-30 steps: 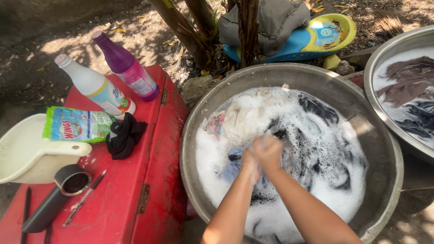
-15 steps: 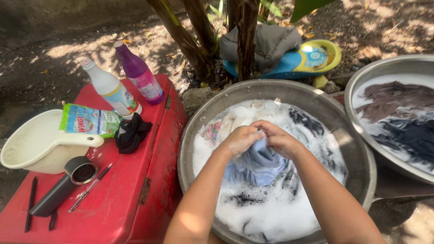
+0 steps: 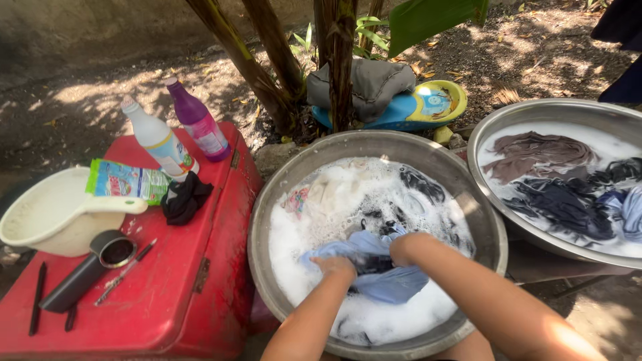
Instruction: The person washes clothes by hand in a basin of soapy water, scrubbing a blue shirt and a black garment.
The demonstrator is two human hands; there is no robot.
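A wide metal basin (image 3: 267, 200) holds foamy water and several soaked clothes. Both my hands grip a light blue garment (image 3: 388, 284) at the near side of the basin. My left hand (image 3: 334, 266) clutches its left part, fingers sunk in cloth and suds. My right hand (image 3: 404, 249) is closed on the same cloth, just right of a dark piece. A whitish garment (image 3: 331, 190) lies in the foam at the far left.
A second metal basin (image 3: 488, 130) at the right holds brown and dark clothes in water. Left stands a red box (image 3: 167, 281) with a white bottle (image 3: 157, 140), purple bottle (image 3: 197, 120), detergent sachet (image 3: 124, 180), black cloth (image 3: 184, 199), dipper (image 3: 53, 214), black cup. Tree trunks behind.
My hands have dropped from the basin's middle to its near side, pulling the blue garment down into the suds. The view has shifted, showing more of the right basin.
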